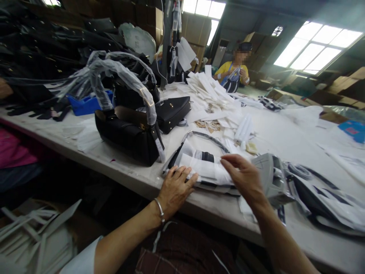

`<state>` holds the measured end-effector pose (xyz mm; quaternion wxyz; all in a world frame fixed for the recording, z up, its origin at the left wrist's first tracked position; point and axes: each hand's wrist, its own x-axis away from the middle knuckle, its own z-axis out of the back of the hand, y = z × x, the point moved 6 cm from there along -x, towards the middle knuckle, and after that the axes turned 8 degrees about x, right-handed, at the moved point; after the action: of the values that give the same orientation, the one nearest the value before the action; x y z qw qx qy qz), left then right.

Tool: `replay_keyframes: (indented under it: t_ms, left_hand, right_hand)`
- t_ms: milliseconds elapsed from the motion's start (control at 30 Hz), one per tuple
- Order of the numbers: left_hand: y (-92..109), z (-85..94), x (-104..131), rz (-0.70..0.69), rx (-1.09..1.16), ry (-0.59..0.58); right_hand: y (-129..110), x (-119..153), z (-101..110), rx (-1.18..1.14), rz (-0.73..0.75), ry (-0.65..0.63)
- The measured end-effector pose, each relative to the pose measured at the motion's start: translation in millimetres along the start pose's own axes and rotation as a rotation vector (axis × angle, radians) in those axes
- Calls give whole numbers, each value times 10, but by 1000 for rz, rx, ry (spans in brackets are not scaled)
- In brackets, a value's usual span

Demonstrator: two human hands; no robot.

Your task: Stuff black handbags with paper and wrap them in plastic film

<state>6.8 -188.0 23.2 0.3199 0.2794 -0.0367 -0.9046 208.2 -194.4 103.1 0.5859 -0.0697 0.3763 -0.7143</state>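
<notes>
A handbag [205, 156] with a black-and-white pattern lies on its side at the table's front edge, its handle wrapped in clear plastic. A white wrapping sheet [199, 167] covers its middle. My left hand [176, 186] rests on the near left part of the sheet, fingers spread flat. Over the bag's right end, my right hand [243, 177] has its thumb and fingertips closed together by the edge of the sheet; what is in the pinch, if anything, is too small to make out. Just right of it stands a grey tape dispenser [269, 177].
A black handbag [128, 133] with wrapped handles stands left, another black bag [173, 110] behind it. White paper strips [209, 89] are heaped at mid-table. A wrapped bag [322, 201] lies right. Black bags [57, 42] pile up far left. A person [234, 72] in yellow works across.
</notes>
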Motion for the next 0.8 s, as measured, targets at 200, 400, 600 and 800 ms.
replay_keyframes:
  t_ms: [200,400,600,800]
  left_hand:
    - [11,30,-40,5,-16,-11]
    - [13,75,-61,-54,-22,61]
    - [19,83,-71,-110,-37,92]
    - [20,62,-76,-94,-60,65]
  right_hand:
    - [816,320,1604,334,-503,326]
    - [1704,588,1952,407,-760,179]
    - [2163,633,1514,-74,-863,62]
    - [2193,538,1389,-42,-828,30]
